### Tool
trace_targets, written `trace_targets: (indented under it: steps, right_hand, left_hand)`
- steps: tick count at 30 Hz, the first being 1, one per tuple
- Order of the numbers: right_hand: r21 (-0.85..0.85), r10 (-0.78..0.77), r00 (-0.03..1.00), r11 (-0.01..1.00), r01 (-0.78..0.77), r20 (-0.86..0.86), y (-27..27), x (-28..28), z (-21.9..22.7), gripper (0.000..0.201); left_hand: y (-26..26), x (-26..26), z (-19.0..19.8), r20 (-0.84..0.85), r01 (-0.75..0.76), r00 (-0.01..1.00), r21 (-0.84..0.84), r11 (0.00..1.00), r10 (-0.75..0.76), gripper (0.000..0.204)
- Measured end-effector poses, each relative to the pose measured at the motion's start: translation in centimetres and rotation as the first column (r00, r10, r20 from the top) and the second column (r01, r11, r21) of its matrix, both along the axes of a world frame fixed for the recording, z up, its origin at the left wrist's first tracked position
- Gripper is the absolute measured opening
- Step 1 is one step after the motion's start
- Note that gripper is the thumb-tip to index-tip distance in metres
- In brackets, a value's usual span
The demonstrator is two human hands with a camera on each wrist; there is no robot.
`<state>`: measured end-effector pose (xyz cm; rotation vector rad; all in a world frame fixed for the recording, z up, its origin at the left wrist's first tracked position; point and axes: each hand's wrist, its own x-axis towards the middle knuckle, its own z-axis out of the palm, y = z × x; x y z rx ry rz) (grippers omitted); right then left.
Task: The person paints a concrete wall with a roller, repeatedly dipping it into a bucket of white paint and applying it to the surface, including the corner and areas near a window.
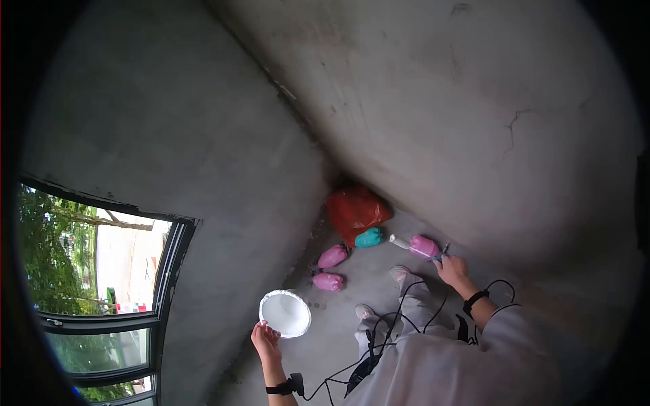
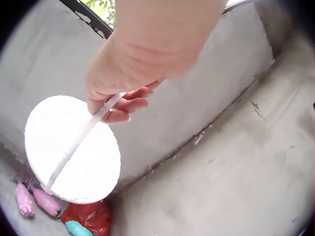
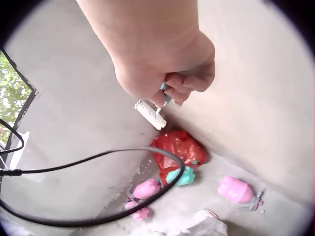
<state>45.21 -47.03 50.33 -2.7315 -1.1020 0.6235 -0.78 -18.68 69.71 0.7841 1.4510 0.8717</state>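
Observation:
My left hand [image 1: 266,344] grips the thin white handle [image 2: 81,140] of a white bucket [image 1: 290,312], which hangs at the lower left of the head view. Its inside looks plain white and overexposed in the left wrist view. In my right hand [image 1: 452,269] is a small paint roller [image 3: 150,114], held by its bluish handle [image 3: 166,98] with the fingers curled round it. The roller's white sleeve points away toward the wall corner. In the head view it passes close by a pink bundle [image 1: 424,246] on the floor.
A red plastic bag [image 1: 355,211] sits in the corner with a teal bundle [image 1: 368,237] against it. Two pink bundles [image 1: 332,256] lie near the left wall. A window [image 1: 95,271] opens at the left. Black cables [image 3: 98,221] loop around the body and right wrist.

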Motion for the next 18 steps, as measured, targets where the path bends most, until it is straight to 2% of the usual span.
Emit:
trace_targets:
  steps: [2,4,8,10,11,13,15,17,18]
  right_hand:
    - [0.0,-0.002,0.999,1.0,0.002,0.034,-2.0,0.0,1.1,0.034]
    - [-0.019,0.019,0.999,1.0,-0.018,0.037,-3.3,-0.7,3.0,0.032]
    - [0.015,-0.021,0.995,1.0,0.02,0.097,-2.3,-4.5,10.6,0.03]
    - [0.265,-0.028,0.982,0.964,-0.022,0.186,-1.5,-6.4,13.3,0.026]
    - [0.263,-0.024,0.982,0.965,-0.026,0.188,-0.9,-7.5,15.3,0.026]
    - [0.389,0.031,0.968,0.912,-0.13,0.25,0.4,-9.8,20.3,0.026]
    - [0.394,0.07,0.96,0.902,-0.178,0.272,1.7,-12.4,24.0,0.03]
    - [0.436,0.125,0.916,0.849,-0.298,0.382,3.1,-14.5,26.7,0.031]
    - [0.451,0.119,0.91,0.839,-0.306,0.396,3.7,-15.5,27.8,0.031]
  left_hand:
    - [1.2,-0.6,-1.7,0.137,-0.003,0.991,0.042,0.999,-0.003,0.014]
    - [2.6,0.2,-2.4,0.149,0.055,0.987,0.051,0.997,-0.062,0.018]
    - [4.2,3.0,-2.4,0.147,0.188,0.97,0.046,0.981,-0.192,0.019]
    - [4.9,4.0,-2.3,0.127,0.263,0.956,0.042,0.964,-0.266,0.02]
    - [5.2,4.3,-1.9,0.119,0.309,0.942,0.047,0.95,-0.313,0.021]
    - [5.3,5.0,-0.8,0.054,0.393,0.917,0.058,0.918,-0.396,0.022]
    - [5.6,5.0,-0.1,0.067,0.473,0.877,0.049,0.88,-0.475,0.025]
    - [6.1,4.8,0.2,0.134,0.501,0.853,0.064,0.863,-0.505,0.028]
    - [6.1,4.6,0.5,0.205,0.497,0.842,0.068,0.865,-0.499,0.029]
